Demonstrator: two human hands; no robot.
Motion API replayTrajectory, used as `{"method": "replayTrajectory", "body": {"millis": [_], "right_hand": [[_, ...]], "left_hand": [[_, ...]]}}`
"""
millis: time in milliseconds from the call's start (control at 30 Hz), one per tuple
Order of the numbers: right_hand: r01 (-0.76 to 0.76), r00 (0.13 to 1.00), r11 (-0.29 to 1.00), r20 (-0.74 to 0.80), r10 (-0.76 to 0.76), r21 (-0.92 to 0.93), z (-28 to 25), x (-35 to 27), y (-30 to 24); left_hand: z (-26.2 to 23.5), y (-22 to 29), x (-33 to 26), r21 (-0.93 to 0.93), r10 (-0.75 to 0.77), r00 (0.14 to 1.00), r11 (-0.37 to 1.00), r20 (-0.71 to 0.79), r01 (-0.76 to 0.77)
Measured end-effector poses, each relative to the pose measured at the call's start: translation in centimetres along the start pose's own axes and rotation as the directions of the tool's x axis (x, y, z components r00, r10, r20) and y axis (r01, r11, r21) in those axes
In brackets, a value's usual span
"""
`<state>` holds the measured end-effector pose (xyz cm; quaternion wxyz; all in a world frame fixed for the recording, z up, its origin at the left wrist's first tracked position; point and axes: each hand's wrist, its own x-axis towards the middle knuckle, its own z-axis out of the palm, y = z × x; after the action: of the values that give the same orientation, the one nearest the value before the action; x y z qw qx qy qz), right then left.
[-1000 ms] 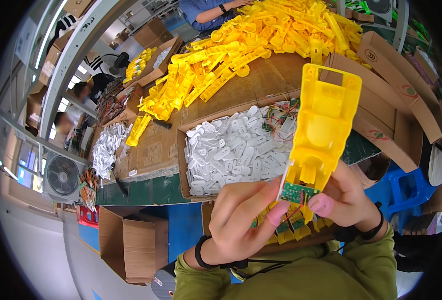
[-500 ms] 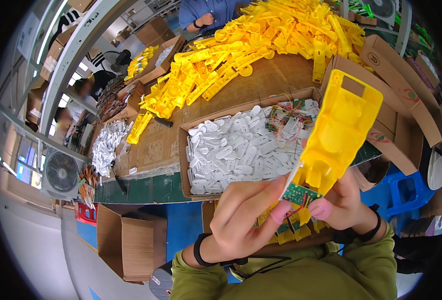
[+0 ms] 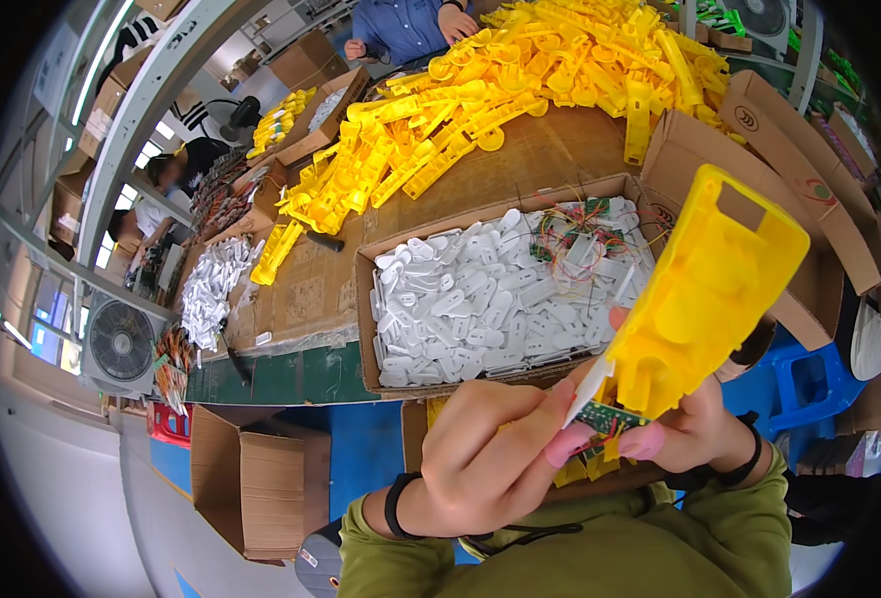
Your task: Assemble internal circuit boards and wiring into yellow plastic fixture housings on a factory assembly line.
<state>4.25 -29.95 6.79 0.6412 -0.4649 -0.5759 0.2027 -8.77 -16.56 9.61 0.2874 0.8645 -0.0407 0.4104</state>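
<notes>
**Both hands on a yellow housing above the parts box**

While the left hand (image 3: 495,453) curls its fingers around a thin white strip (image 3: 592,389) and presses it toward the base of a large yellow plastic housing (image 3: 709,294), the right hand (image 3: 695,434) grips that housing from below, thumb and fingers closed on its lower end. The housing tilts up and to the right, its hollow inner side turned toward the camera. At its bottom edge sits a small green circuit board (image 3: 605,417) with coloured wires, just between the fingertips of the two hands. Each wrist wears a dark band, and olive-green sleeves cover both forearms.

Behind the hands, on the brown work table (image 3: 520,164), stands an open cardboard box (image 3: 365,329) filled with white plastic pieces (image 3: 470,299); a tangle of wired circuit boards (image 3: 570,234) lies in its far right corner. Beyond the box, a big heap of yellow plastic parts (image 3: 520,85) spreads across the table. Another open carton (image 3: 799,189) stands to the right of the housing, and a blue stool (image 3: 809,384) shows below it. On the floor to the left is an empty-looking brown carton (image 3: 256,478), with a fan unit (image 3: 121,344) further left. At the far end of the table, a person in a blue shirt (image 3: 400,25) works with both hands near the yellow heap.
</notes>
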Motion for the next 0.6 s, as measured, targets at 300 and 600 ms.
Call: {"method": "replayTrajectory", "body": {"millis": [300,600], "right_hand": [[-0.074,0.977,0.966,-0.178,0.121,0.249,1.6,0.5,-0.2],[-0.101,0.995,0.992,0.011,0.102,-0.077,1.2,0.1,0.5]], "left_hand": [[-0.5,-0.2,0.6,0.097,-0.011,0.997,0.995,0.082,0.003],[-0.3,0.1,0.2,0.079,-0.024,0.998,0.997,0.057,0.02]]}}
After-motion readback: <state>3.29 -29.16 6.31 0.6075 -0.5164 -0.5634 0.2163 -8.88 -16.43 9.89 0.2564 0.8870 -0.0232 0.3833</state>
